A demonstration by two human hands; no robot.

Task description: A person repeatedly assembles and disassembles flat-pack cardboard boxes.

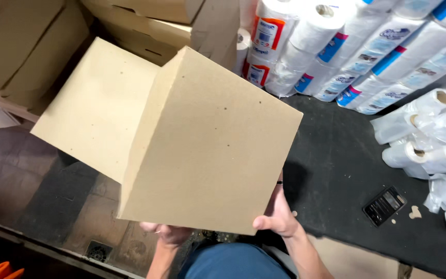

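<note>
I hold a plain brown cardboard box (202, 144) up in front of me, tilted, with one flap spread out to the left. My left hand (165, 233) grips its lower edge from underneath, mostly hidden behind the box. My right hand (277, 216) holds the lower right corner, thumb on the front face. Both forearms rise from the bottom of the view.
Packs of wrapped paper rolls (347, 51) lean at the top right, and clear-wrapped rolls (429, 134) lie at the right on a black mat (336, 155). A small dark calculator-like device (384, 205) lies on the mat. More cardboard boxes (32, 46) are stacked at the upper left. A floor drain (98, 252) sits lower left.
</note>
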